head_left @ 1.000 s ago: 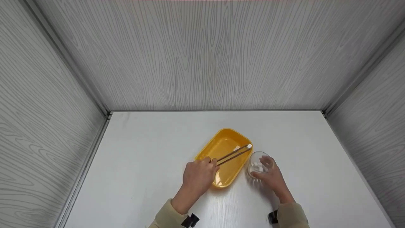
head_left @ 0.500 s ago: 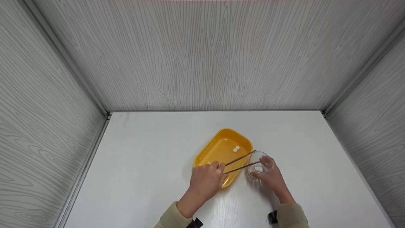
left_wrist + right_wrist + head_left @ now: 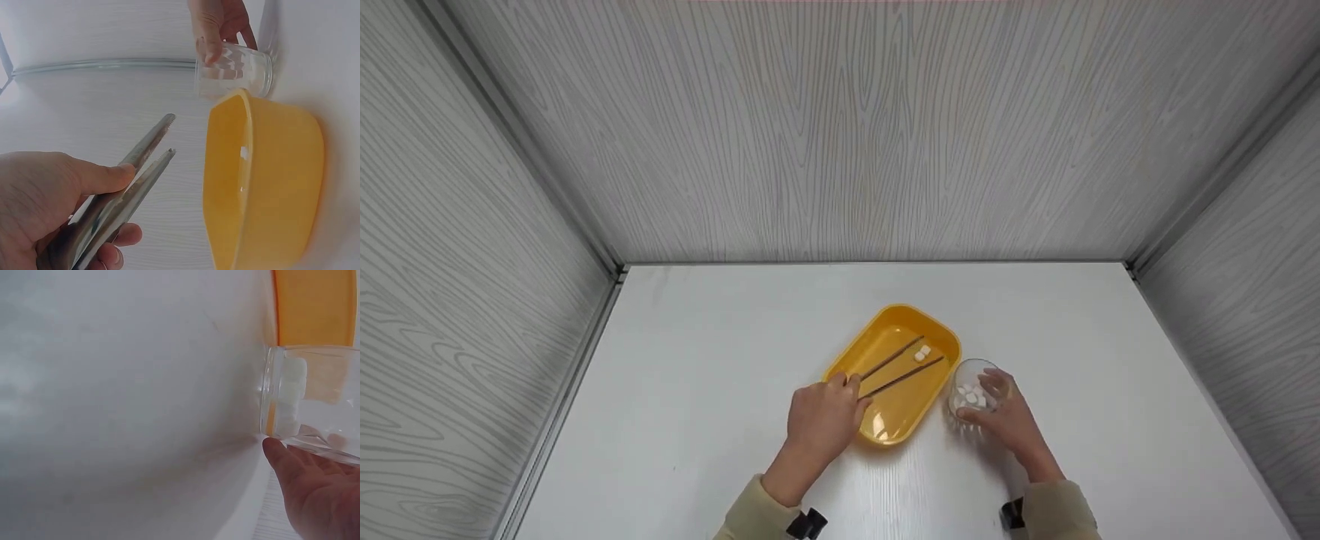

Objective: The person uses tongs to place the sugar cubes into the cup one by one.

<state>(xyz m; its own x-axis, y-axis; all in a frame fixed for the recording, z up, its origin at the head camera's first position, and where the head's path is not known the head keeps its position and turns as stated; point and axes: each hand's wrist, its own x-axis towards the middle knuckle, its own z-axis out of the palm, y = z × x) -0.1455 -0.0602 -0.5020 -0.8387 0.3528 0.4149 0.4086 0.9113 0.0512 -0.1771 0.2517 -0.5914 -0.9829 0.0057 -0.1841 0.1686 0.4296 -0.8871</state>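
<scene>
My left hand (image 3: 823, 418) grips metal tongs (image 3: 147, 140), thumb on one arm. Their tips stand apart with nothing between them. In the head view they reach over the yellow tray (image 3: 894, 424), one arm on either side of a few small white cubes (image 3: 922, 353) on its floor. My right hand (image 3: 1003, 409) holds a clear glass (image 3: 966, 370) upright on the table, just right of the tray. Thumb and fingers curve around its side. Several white cubes (image 3: 291, 391) lie at the glass's bottom, as the right wrist view also shows.
The white table (image 3: 720, 375) spreads around the tray and glass. Wood-grain panels (image 3: 855, 135) enclose it at the back and both sides. The tray's raised rim (image 3: 244, 112) stands close to the glass.
My left hand took a white cube in the tongs rightward to the glass, where they spread apart. The tongs have come back over the tray without it. My right hand stays on the glass.
</scene>
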